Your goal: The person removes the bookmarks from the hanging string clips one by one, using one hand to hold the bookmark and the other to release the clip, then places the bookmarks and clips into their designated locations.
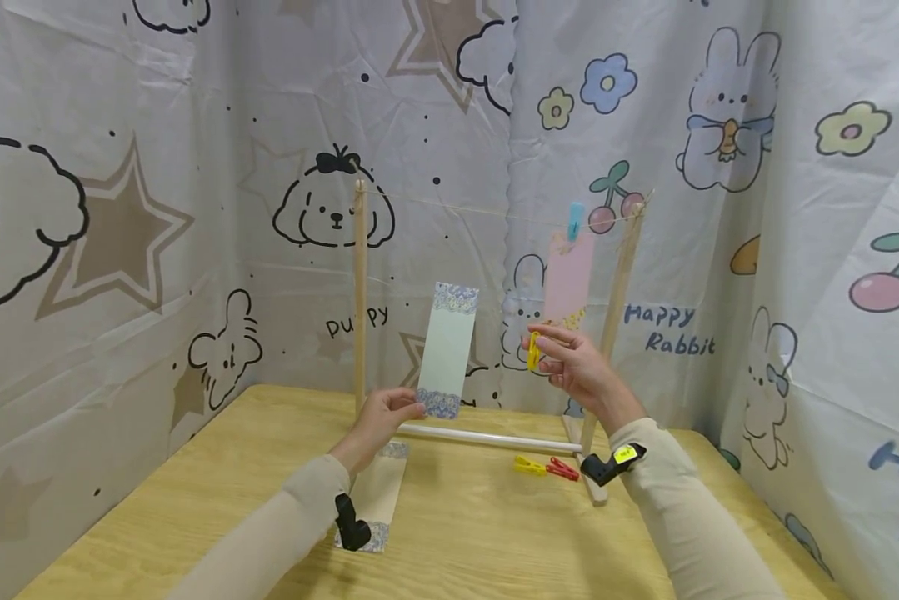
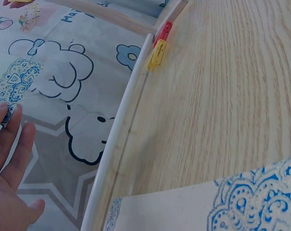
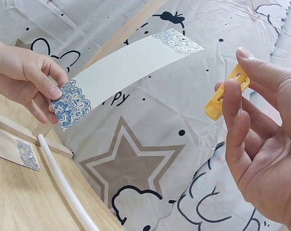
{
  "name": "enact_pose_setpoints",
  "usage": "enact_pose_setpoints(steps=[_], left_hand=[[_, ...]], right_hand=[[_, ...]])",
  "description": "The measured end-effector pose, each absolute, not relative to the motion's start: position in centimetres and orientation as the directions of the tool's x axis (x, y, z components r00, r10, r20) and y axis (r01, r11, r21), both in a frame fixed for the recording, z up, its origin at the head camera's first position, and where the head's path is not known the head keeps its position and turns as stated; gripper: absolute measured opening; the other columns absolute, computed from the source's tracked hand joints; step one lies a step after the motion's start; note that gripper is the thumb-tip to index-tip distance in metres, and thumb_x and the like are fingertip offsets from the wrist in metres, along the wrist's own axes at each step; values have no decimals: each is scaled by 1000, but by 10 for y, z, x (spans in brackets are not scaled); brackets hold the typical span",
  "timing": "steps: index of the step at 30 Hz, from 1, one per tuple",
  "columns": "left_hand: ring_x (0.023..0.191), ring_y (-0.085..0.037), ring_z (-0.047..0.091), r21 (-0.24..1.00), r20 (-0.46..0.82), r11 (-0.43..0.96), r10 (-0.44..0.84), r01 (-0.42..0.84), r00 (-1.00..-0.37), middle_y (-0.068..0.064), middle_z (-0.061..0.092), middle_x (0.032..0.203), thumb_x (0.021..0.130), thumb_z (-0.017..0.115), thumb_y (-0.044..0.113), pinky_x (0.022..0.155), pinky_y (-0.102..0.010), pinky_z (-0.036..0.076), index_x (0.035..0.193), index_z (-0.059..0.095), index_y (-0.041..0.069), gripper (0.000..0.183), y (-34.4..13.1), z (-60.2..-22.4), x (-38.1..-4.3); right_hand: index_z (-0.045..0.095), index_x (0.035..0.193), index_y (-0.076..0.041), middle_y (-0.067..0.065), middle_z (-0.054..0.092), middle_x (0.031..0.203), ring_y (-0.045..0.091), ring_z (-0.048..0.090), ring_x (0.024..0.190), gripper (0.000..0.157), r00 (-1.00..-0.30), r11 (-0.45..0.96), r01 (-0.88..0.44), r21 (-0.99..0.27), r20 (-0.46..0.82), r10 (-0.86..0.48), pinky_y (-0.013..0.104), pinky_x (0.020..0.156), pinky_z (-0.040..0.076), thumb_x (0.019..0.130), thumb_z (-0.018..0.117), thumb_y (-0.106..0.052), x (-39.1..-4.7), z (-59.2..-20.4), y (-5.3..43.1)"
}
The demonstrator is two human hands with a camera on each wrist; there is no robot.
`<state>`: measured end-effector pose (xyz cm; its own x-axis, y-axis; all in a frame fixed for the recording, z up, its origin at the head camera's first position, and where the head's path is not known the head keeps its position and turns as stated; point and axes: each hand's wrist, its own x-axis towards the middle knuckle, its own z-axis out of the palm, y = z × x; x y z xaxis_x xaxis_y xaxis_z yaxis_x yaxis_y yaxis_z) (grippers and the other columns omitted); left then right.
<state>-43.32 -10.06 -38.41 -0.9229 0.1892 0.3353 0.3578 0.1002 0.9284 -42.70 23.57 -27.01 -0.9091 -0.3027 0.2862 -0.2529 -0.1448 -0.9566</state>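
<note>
Cream sleeves [image 1: 692, 512] bear black wrist cameras [image 1: 602, 470], one yellow-labelled

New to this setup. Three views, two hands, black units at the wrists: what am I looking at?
No robot: a person works bare-handed. The wide view is from a head camera looking forward and down; the other two are from a camera on each wrist, likely those black units. The left hand pinches a patterned card near its lower end; the right hand pinches a yellow clip. On the table lie another card, a red clip and a second yellow clip. A two-post stand carries a string, where a blue clip holds a pink card.
</note>
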Motion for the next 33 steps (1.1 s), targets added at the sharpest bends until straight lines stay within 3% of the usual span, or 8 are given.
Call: enact_pose_setpoints(steps=[3,9,16,22,28,33], left_hand=[[106,-28,69,929,334,104,180,355,-925,-9,76,101,100,70,14,106,-62,40,118,71,-1,24,-104,-387,-432],[103,-27,70,924,349,103,172,369,-921,-10,76,101,100,71,11,106,-57,44,123,69,-4,27,-109,-392,-432],[98,-27,71,925,358,64,187,375,-915,-7,76,96,99,71,10,106,-63,41,110,73,1,14,-110,-402,-429],[104,-37,68,924,357,73,183,375,-916,-5,75,96,99,71,10,104,-61,42,109,74,1,14,-110,-402,-423],[103,-31,69,928,345,78,182,363,-921,-7,74,99,98,72,11,104,-58,43,110,72,-3,18,-113,-404,-418],[101,-29,70,931,342,62,188,359,-921,-8,75,97,99,70,10,104,-61,42,108,72,-2,15,-116,-407,-413]], right_hand=[[71,125,-23,2,72,114,11,62,66,22,-911,-153,-239,-959,276,-306,18,53,48,108,60,-17,-427,-275,234],[60,143,-8,-1,70,117,11,63,69,38,-920,-140,-214,-967,247,-303,19,55,49,106,62,-18,-430,-283,233],[76,118,-27,-1,72,113,12,63,69,22,-920,-143,-212,-967,246,-303,19,55,49,107,61,-16,-427,-293,233],[75,119,-26,3,74,115,11,64,69,23,-911,-152,-197,-968,238,-337,19,57,50,106,61,-14,-424,-299,232],[74,122,-25,8,73,119,11,64,69,22,-908,-153,-194,-969,236,-346,19,57,50,106,62,-14,-421,-303,230],[72,123,-23,4,73,115,11,63,68,23,-911,-159,-189,-969,233,-341,19,55,50,107,60,-13,-420,-309,231]])
